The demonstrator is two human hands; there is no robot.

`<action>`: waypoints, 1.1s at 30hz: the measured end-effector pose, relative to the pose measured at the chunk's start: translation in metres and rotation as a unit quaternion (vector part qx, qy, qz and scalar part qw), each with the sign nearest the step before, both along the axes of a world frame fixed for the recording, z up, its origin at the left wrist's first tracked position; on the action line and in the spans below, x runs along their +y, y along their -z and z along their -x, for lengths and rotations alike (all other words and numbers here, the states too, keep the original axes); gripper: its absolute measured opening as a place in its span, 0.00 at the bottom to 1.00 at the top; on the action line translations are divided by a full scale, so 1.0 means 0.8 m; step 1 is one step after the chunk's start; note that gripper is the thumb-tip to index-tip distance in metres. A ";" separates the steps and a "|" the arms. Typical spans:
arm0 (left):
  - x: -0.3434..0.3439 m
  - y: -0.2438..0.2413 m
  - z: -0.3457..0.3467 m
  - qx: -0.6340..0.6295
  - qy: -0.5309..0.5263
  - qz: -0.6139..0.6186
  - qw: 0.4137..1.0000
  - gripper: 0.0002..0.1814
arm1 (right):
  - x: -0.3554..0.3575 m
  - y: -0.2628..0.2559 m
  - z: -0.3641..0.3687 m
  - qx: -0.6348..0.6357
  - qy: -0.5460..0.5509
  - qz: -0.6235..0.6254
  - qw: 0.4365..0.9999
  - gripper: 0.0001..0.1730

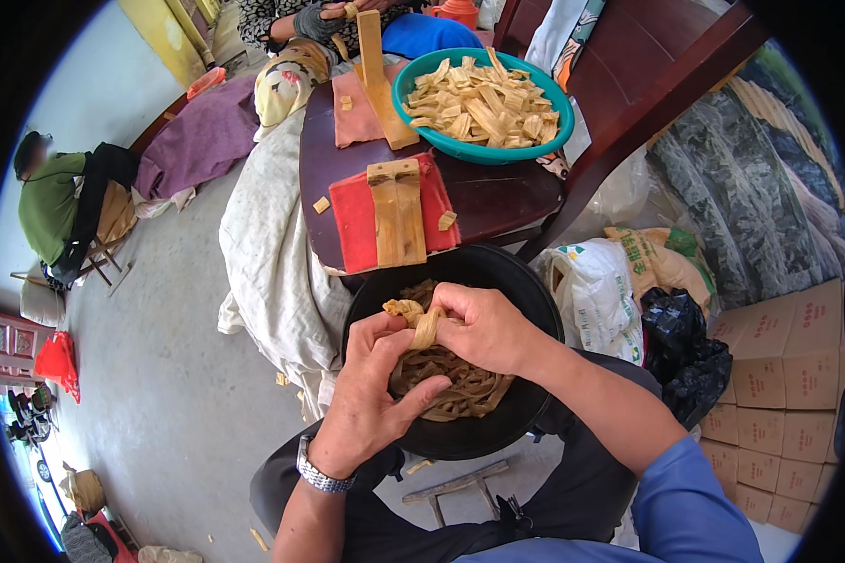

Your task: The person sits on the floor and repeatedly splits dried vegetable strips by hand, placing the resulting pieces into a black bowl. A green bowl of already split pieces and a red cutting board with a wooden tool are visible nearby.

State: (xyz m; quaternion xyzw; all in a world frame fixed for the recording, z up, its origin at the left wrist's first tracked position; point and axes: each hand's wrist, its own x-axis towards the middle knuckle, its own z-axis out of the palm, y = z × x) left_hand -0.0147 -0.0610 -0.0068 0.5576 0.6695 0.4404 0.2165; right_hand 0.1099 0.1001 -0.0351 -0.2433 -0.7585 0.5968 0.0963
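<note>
Both my hands hold a folded, pale yellow strip (422,325) above a black tub (458,443). My left hand (380,383) grips its left side between thumb and fingers, and my right hand (489,329) pinches its right side. Brown, limp strips (465,387) lie coiled in the tub below. Just beyond the tub, a wooden block (398,218) rests on a red cloth (348,225) on a dark wooden chair seat (500,204). Small cut pieces lie beside it. A teal basin (489,151) full of short pale pieces stands behind, to the right.
Across from me another person's gloved hand (317,22) is at work near an upright wooden tool (377,77). A seated person (53,204) is at far left. Sacks (598,295), a black plastic bag (683,352) and stacked cardboard boxes (781,394) stand at right.
</note>
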 end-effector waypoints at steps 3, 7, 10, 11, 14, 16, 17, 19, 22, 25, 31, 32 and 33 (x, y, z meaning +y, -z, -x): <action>0.001 0.013 -0.009 0.128 -0.024 0.005 0.991 0.28 | 0.000 0.002 -0.004 -0.026 -0.079 0.091 0.992 0.15; -0.004 0.017 -0.017 0.254 -0.006 0.038 0.967 0.23 | 0.006 -0.028 -0.013 -0.152 -0.268 0.024 0.951 0.21; -0.017 0.039 -0.016 0.242 0.097 0.079 0.962 0.16 | 0.014 -0.031 -0.018 -0.180 -0.346 0.073 0.918 0.22; -0.023 0.042 -0.018 0.220 0.133 0.103 0.961 0.16 | 0.016 -0.031 -0.019 -0.197 -0.367 0.087 0.905 0.21; -0.031 0.036 -0.010 0.093 0.137 0.150 0.975 0.14 | 0.023 -0.026 -0.029 -0.188 -0.336 0.093 0.918 0.19; -0.034 0.027 -0.001 0.022 0.127 0.178 0.976 0.14 | 0.028 -0.031 -0.028 -0.183 -0.329 0.087 0.922 0.18; -0.032 0.025 0.000 0.017 0.129 0.183 0.974 0.14 | 0.028 -0.032 -0.027 -0.180 -0.328 0.075 0.924 0.18; -0.028 0.020 0.002 0.007 0.132 0.195 0.972 0.14 | 0.029 -0.032 -0.026 -0.172 -0.329 0.051 0.927 0.17; -0.038 0.017 0.012 -0.051 0.123 0.238 0.962 0.15 | 0.035 -0.033 -0.031 -0.138 -0.294 0.018 0.946 0.19; -0.046 0.004 0.034 -0.075 0.075 0.312 0.944 0.18 | 0.074 -0.039 -0.050 -0.172 -0.170 0.082 0.967 0.19; -0.034 0.012 0.023 -0.095 0.112 0.262 0.954 0.19 | 0.037 -0.020 -0.041 -0.192 -0.285 -0.028 0.939 0.30; -0.033 0.012 0.023 -0.109 0.119 0.249 0.955 0.19 | 0.029 -0.016 -0.038 -0.182 -0.301 -0.042 0.935 0.31; -0.030 0.010 0.023 -0.120 0.115 0.263 0.950 0.18 | 0.024 -0.010 -0.038 -0.173 -0.314 -0.054 0.932 0.33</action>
